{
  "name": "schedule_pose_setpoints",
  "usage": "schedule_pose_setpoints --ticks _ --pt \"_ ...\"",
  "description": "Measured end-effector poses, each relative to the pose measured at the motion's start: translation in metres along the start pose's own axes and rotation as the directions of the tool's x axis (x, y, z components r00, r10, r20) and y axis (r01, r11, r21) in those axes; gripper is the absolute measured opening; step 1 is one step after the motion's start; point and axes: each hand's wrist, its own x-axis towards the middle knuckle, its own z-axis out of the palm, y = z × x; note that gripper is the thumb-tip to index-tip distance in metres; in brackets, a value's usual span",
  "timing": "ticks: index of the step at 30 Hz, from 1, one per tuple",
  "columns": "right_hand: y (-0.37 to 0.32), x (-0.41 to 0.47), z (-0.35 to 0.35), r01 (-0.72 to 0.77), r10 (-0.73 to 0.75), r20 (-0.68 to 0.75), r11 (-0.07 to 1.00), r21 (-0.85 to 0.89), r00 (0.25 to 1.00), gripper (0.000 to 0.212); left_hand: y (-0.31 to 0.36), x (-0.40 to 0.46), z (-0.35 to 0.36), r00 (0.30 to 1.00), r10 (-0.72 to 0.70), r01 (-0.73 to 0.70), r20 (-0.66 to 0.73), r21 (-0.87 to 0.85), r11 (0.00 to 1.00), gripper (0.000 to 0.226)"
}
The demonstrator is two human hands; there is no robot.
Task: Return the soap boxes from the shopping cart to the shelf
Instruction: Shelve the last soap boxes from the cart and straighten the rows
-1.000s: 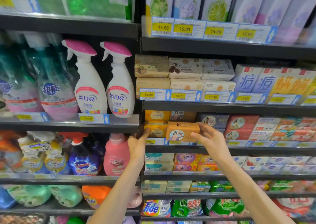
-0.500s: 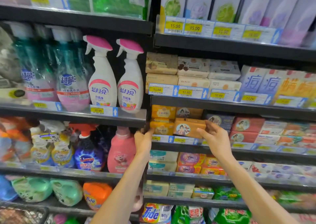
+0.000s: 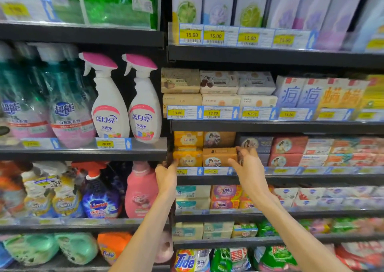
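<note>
An orange-brown soap box [image 3: 218, 157] with a round portrait label sits at the front of the middle shelf [image 3: 291, 178], below another of the same kind. My right hand [image 3: 248, 165] grips its right end, fingers on top and thumb at the front. My left hand [image 3: 167, 175] rests on the shelf's left edge, fingertips touching the yellow soap box [image 3: 187, 158] beside it. The shopping cart is out of view.
Red and blue soap boxes [image 3: 285, 153] fill the shelf to the right. Spray bottles [image 3: 126, 103] stand on the left-hand shelves, a pink bottle [image 3: 141, 190] below them. More soap rows lie above and below, with price tags along the shelf edges.
The orange-brown box has gone further back onto the shelf, level with the yellow box. My right hand followed it in; my left hand stayed at the shelf's left edge.
</note>
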Motion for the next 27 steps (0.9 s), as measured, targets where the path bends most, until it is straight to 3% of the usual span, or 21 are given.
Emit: schedule_pose_setpoints --ticks 2,6,12,19,25,27 --pt "0.005 -0.004 0.004 0.027 -0.028 -0.011 0.997 -0.078 1.000 0.044 -0.001 0.000 -0.001 1.000 0.012 -0.012 -0.002 0.008 1.000 0.029" --pt "0.004 -0.008 0.006 0.027 -0.031 -0.070 0.998 -0.059 0.997 0.044 -0.001 -0.001 -0.003 1.000 0.012 -0.012 0.018 0.000 1.000 0.027" --pt "-0.001 -0.007 0.010 0.059 -0.073 -0.121 0.991 -0.120 0.990 0.022 -0.001 -0.004 -0.003 0.999 0.033 -0.033 0.032 -0.003 0.999 0.018" --pt "-0.001 -0.001 0.015 0.048 -0.062 -0.133 0.993 -0.104 0.989 0.020 -0.001 -0.002 -0.004 0.999 0.036 -0.036 0.038 0.001 0.999 0.017" --pt "-0.002 -0.002 0.018 0.027 -0.050 -0.122 0.983 -0.181 0.991 0.025 -0.001 0.001 -0.006 0.998 0.042 -0.044 0.049 0.032 0.999 0.019" --pt "-0.002 -0.011 0.018 0.078 -0.115 -0.142 0.968 -0.240 0.983 0.029 -0.001 0.002 -0.007 0.998 0.040 -0.042 0.052 0.040 0.998 0.019"
